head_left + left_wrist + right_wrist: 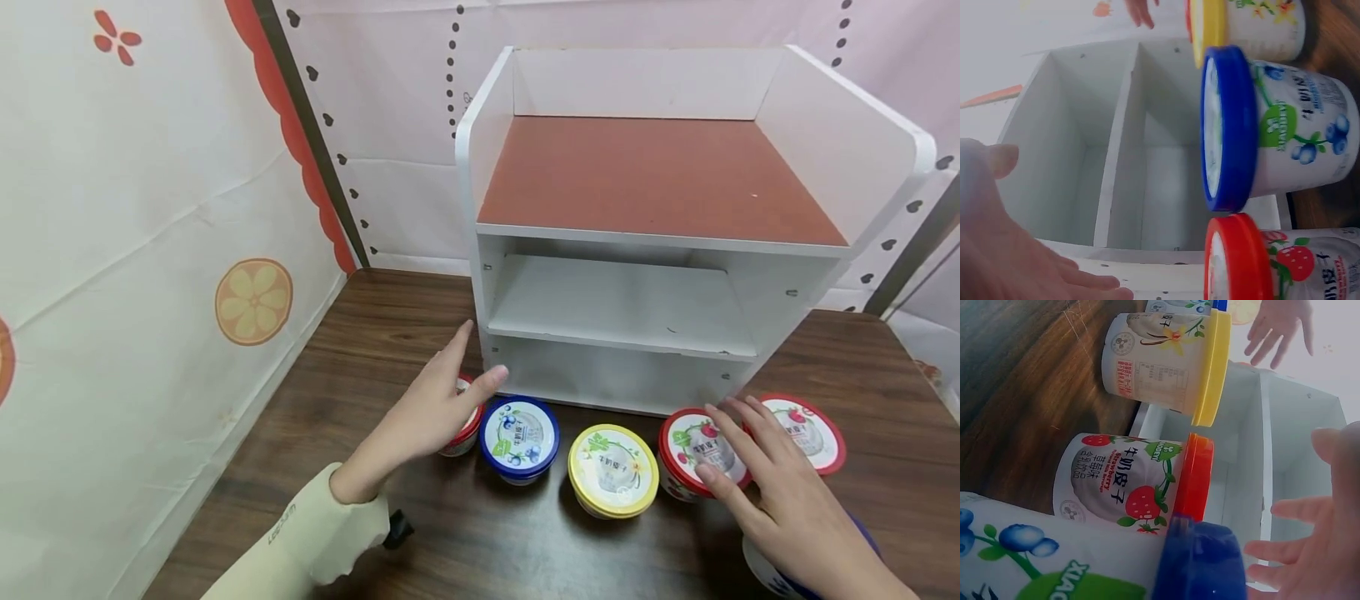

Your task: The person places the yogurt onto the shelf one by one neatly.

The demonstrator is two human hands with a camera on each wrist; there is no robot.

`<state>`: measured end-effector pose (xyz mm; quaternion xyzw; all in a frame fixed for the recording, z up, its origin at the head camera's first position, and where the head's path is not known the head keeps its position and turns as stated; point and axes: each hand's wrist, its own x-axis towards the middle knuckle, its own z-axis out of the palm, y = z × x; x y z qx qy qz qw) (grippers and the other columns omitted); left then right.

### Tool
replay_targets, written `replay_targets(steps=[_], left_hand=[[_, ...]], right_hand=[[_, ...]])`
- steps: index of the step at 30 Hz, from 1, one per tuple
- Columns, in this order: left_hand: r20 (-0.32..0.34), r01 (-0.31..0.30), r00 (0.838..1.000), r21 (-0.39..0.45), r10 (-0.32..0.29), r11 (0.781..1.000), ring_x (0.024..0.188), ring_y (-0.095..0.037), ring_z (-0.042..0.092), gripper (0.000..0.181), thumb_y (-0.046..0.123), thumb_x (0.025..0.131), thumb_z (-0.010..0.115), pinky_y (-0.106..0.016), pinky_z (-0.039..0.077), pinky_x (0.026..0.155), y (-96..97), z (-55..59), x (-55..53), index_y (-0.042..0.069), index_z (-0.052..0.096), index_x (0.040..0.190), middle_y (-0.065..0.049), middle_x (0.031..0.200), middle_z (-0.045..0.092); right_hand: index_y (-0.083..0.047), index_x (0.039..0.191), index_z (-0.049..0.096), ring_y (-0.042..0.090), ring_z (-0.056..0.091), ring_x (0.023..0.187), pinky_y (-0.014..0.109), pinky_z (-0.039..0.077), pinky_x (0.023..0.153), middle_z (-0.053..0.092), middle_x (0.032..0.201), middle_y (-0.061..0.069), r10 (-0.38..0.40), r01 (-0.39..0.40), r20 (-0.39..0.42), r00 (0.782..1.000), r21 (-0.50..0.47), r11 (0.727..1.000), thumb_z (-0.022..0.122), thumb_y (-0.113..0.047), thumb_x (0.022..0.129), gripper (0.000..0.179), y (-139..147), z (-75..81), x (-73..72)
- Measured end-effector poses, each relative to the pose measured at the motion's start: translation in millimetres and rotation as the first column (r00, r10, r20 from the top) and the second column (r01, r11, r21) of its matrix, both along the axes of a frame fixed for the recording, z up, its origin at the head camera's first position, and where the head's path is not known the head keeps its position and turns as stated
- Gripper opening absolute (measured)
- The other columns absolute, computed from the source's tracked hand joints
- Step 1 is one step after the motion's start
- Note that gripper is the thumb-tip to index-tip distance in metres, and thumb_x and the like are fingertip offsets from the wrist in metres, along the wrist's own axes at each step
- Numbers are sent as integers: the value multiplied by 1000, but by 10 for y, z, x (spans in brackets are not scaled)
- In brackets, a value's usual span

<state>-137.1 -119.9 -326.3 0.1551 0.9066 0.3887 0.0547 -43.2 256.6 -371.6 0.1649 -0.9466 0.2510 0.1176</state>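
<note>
My left hand [420, 417] is held with fingers straight and thumb apart, over a red-lidded strawberry tub [469, 432] that it partly hides. Beside that stands a blue-lidded blueberry tub [520, 439], then a yellow-lidded vanilla tub [613, 469]. My right hand [787, 500], fingers spread and holding nothing, overlaps another red-lidded strawberry tub [693, 450] in the head view. One more red-lidded tub [813, 433] sits behind its fingers, and a second blue-lidded tub [761, 567] is mostly hidden under the hand. In the right wrist view this blueberry tub [1054, 556] is large and near.
A white shelf unit [622, 292] with a reddish-brown top board [645, 175] stands on the dark wooden table [375, 333], just behind the row of tubs. Patterned cloth [172, 208] hangs at the left and at the back.
</note>
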Motion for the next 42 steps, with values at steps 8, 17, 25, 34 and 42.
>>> replay_targets(steps=[8, 17, 25, 34, 42], left_hand=[[116, -17, 993, 290, -18, 957, 143, -31, 23, 80, 62, 96, 38, -63, 21, 110, -57, 115, -229, 20, 11, 158, -8, 159, 20], [23, 63, 996, 510, -87, 858, 144, -24, 22, 70, 52, 99, 33, -55, 14, 115, -92, 264, -461, 17, 19, 157, -4, 158, 24], [-48, 123, 990, 762, -135, 636, 140, -21, 31, 65, 51, 101, 34, -46, 16, 116, -76, 377, -707, 14, 29, 155, -3, 152, 34], [-242, 274, 962, 822, -131, 499, 139, -22, 31, 68, 46, 99, 42, -45, 24, 115, -48, 495, -981, 8, 28, 153, -8, 151, 35], [-561, 508, 827, 728, -27, 461, 136, -32, 33, 66, 31, 94, 48, -48, 29, 111, 41, 659, -1093, -3, 32, 148, -15, 146, 41]], right_hand=[[-12, 145, 48, 33, 21, 142, 48, 14, 116, 37, 147, 12, 0, 1, -44, 999, 25, 1000, 71, -30, 89, 63, 25, 18, 14], [-10, 136, 55, 31, 28, 139, 24, 13, 114, 40, 145, 7, 33, -34, -99, 995, -10, 999, 77, -25, 84, 58, 6, -22, 27], [-13, 133, 59, 27, 32, 136, 12, 14, 107, 43, 145, 5, 40, -44, -131, 991, -28, 999, 80, -20, 81, 57, 0, -16, 15], [-15, 133, 59, 26, 34, 134, 11, 14, 105, 45, 142, 3, 4, -7, -109, 994, -25, 1000, 79, -21, 82, 55, 10, 40, 8], [-12, 129, 62, 24, 37, 132, 11, 15, 105, 49, 138, 3, 3, -8, -131, 991, -40, 999, 79, -19, 82, 50, -3, 45, 1]])
